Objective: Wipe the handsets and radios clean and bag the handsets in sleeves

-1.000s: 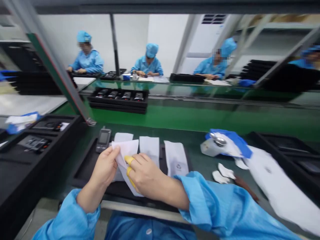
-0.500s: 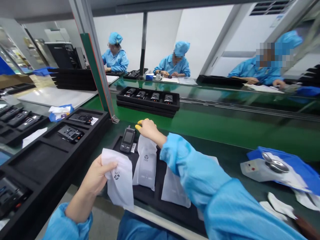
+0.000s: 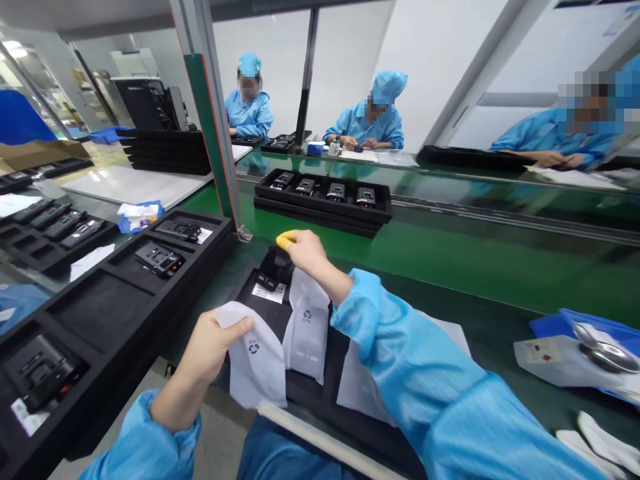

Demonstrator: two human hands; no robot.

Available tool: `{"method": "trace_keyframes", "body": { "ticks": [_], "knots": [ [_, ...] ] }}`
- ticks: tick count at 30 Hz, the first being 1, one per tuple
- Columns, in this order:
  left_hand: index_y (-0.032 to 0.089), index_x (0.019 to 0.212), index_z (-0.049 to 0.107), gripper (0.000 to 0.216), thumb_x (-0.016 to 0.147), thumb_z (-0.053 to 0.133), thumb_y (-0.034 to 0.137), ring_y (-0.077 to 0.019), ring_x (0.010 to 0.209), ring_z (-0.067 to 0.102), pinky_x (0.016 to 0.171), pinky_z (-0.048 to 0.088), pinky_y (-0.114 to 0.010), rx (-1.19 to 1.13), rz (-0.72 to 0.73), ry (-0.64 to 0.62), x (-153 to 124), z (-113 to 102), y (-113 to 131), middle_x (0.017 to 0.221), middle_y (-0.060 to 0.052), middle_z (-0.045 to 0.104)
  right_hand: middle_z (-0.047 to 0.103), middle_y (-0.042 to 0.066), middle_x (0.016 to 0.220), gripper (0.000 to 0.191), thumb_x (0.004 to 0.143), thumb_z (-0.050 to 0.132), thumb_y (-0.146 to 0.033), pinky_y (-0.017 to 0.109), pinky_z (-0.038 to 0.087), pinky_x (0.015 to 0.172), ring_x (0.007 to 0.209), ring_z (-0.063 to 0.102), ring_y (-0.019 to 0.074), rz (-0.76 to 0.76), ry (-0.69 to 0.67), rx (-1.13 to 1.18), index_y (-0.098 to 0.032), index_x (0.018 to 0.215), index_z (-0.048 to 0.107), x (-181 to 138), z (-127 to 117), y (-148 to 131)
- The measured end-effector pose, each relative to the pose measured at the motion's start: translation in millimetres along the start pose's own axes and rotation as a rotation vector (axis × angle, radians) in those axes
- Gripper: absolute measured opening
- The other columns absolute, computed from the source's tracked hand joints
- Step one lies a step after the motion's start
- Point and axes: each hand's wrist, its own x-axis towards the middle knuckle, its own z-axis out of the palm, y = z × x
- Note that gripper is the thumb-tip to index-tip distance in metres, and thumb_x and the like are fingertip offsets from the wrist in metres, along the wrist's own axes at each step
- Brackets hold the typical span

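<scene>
My left hand pinches a white plastic pouch printed with a recycling mark; the pouch hangs over the near edge of a black foam tray. With yellow-covered fingertips, my right hand grips the top of a black handheld radio, which tilts up from that tray. A white label shows below the radio. Beside it lies a filled pouch with the same mark. Another white pouch is partly hidden under my right sleeve.
A long black tray with radios stands at the left. Behind a metal post, stacked trays hold several radios. A metal spoon lies on wrapping at the right. Several co-workers in blue sit across the bench.
My right hand has closed on the radio, and the radio has tilted up out of its place, uncovering the label. My left hand still holds the pouch. The view has shifted left.
</scene>
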Motion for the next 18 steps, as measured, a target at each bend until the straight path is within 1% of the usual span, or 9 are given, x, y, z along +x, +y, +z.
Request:
{"method": "trace_keyframes", "body": {
  "ticks": [3, 5, 6, 8, 10, 12, 15, 17, 18],
  "knots": [
    [0.012, 0.063, 0.07, 0.033, 0.045, 0.087, 0.034, -0.0176, 0.057, 0.062, 0.055, 0.049, -0.025, 0.022, -0.004, -0.007, 1, 1, -2, 0.06, -0.004, 0.069, 0.072, 0.002, 0.099, 0.022, 0.082, 0.055, -0.027, 0.03, 0.047, 0.082, 0.092, 0.064, 0.0187, -0.081, 0.136, 0.093, -0.021, 0.094, 0.072, -8, -23, -1],
    [0.011, 0.065, 0.07, 0.039, 0.051, 0.083, 0.044, -0.018, 0.055, 0.062, 0.053, 0.049, -0.026, 0.018, -0.013, 0.001, 2, 3, -1, 0.059, -0.005, 0.068, 0.073, 0.003, 0.091, 0.02, 0.079, 0.058, -0.028, 0.031, 0.049, 0.079, 0.085, 0.065, 0.0184, -0.122, 0.215, 0.225, -0.018, 0.089, 0.072, -10, -36, 1],
    [0.011, 0.067, 0.069, 0.041, 0.056, 0.08, 0.049, -0.0183, 0.057, 0.063, 0.054, 0.049, -0.026, 0.005, 0.01, 0.035, 3, 5, 1, 0.06, -0.005, 0.068, 0.073, 0.003, 0.086, 0.018, 0.077, 0.061, -0.028, 0.031, 0.049, 0.078, 0.082, 0.065, 0.0181, -0.139, 0.245, 0.303, -0.016, 0.085, 0.073, -11, -43, 2],
    [0.012, 0.073, 0.068, 0.041, 0.066, 0.073, 0.051, -0.0189, 0.066, 0.066, 0.062, 0.052, -0.026, -0.069, 0.125, 0.183, 7, 7, 5, 0.068, -0.005, 0.07, 0.072, 0.002, 0.08, 0.013, 0.074, 0.065, -0.025, 0.031, 0.049, 0.076, 0.078, 0.064, 0.017, -0.17, 0.285, 0.432, -0.015, 0.078, 0.072, -14, -57, 4],
    [0.014, 0.082, 0.067, 0.033, 0.076, 0.066, 0.046, -0.0187, 0.083, 0.067, 0.077, 0.052, -0.027, -0.173, 0.241, 0.365, 11, 8, 5, 0.083, -0.006, 0.072, 0.07, 0.001, 0.077, 0.009, 0.072, 0.067, -0.021, 0.031, 0.049, 0.075, 0.076, 0.063, 0.016, -0.206, 0.322, 0.504, -0.015, 0.075, 0.072, -18, -71, 5],
    [0.016, 0.089, 0.064, 0.026, 0.085, 0.056, 0.04, -0.0182, 0.093, 0.066, 0.085, 0.051, -0.029, -0.212, 0.248, 0.442, 12, 6, 0, 0.095, -0.007, 0.071, 0.069, 0.0, 0.075, 0.005, 0.072, 0.068, -0.019, 0.032, 0.049, 0.074, 0.074, 0.062, 0.0158, -0.228, 0.356, 0.516, -0.016, 0.074, 0.072, -23, -85, 8],
    [0.016, 0.091, 0.061, 0.024, 0.088, 0.05, 0.038, -0.0212, 0.1, 0.065, 0.09, 0.05, -0.034, -0.134, 0.158, 0.391, 7, -2, -16, 0.102, -0.011, 0.069, 0.068, -0.001, 0.072, 0.004, 0.072, 0.068, -0.018, 0.034, 0.048, 0.073, 0.073, 0.062, 0.0166, -0.219, 0.374, 0.484, -0.017, 0.072, 0.072, -32, -100, 14],
    [0.015, 0.098, 0.059, 0.028, 0.081, 0.061, 0.037, -0.0258, 0.107, 0.061, 0.095, 0.047, -0.039, -0.073, 0.127, 0.34, -2, -11, -24, 0.109, -0.014, 0.067, 0.068, -0.001, 0.071, 0.004, 0.071, 0.068, -0.016, 0.034, 0.048, 0.073, 0.073, 0.062, 0.0168, -0.203, 0.388, 0.458, -0.017, 0.071, 0.072, -38, -106, 21],
    [0.014, 0.105, 0.058, 0.038, 0.074, 0.068, 0.034, -0.0281, 0.114, 0.057, 0.099, 0.043, -0.041, -0.025, 0.135, 0.334, -6, -15, -26, 0.116, -0.015, 0.063, 0.068, -0.001, 0.071, 0.004, 0.071, 0.068, -0.016, 0.034, 0.048, 0.073, 0.074, 0.063, 0.0168, -0.192, 0.398, 0.439, -0.017, 0.071, 0.072, -41, -108, 24]
  ]
}}
